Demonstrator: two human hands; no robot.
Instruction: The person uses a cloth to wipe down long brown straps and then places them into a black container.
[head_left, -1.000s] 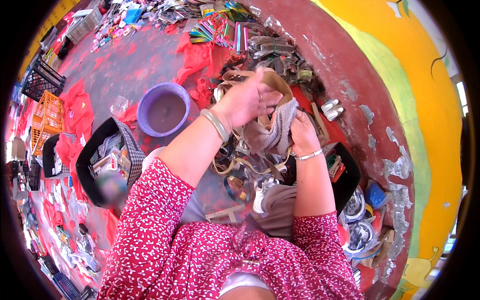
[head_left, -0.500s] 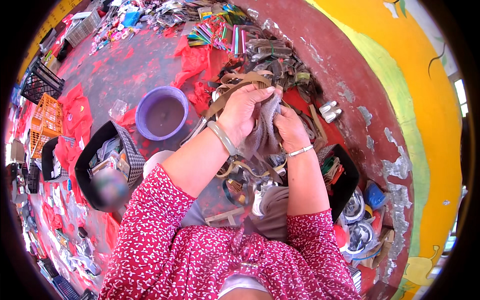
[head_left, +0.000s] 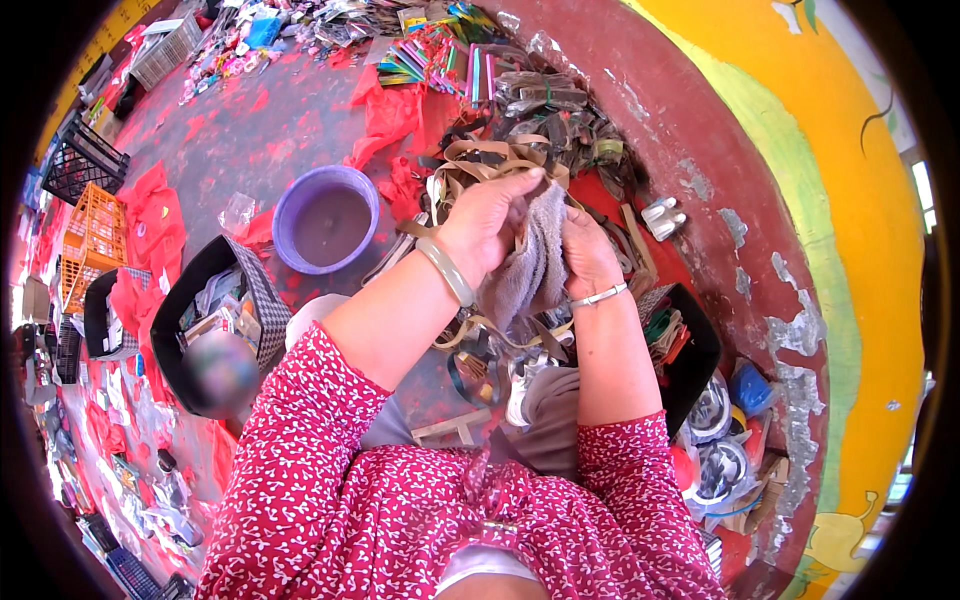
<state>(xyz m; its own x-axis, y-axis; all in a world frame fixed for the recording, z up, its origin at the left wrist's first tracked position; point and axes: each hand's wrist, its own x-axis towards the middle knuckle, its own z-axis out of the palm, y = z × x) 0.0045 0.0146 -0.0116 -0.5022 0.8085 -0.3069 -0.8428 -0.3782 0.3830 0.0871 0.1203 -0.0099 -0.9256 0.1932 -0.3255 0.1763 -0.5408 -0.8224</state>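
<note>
The grey towelling cloth (head_left: 528, 268) is to the right of the purple basin (head_left: 284, 232), raised off the floor between both hands. The left hand (head_left: 484, 225) has a narrow grip, with thumb and fingers holding the cloth at the edge facing the basin. The right hand (head_left: 590, 252) has a similarly narrow grip, holding the edge away from the basin; its fingertips are partly hidden, so the amount of fabric pinched cannot be determined. The lower part of the cloth hangs in loose folds. Tan straps (head_left: 490, 168) lie in a heap to the right of the basin; whether one runs inside the cloth cannot be determined from this view. A checkered box (head_left: 264, 300) stands below and left of the basin. The step in hand appears to be two-handed handling of the cloth. For good control, apply even tension from both sides, pinch the fabric firmly near its edges, gather slack folds before shifting either grip, and guide the hanging part clear of the straps, which could snag it.
</note>
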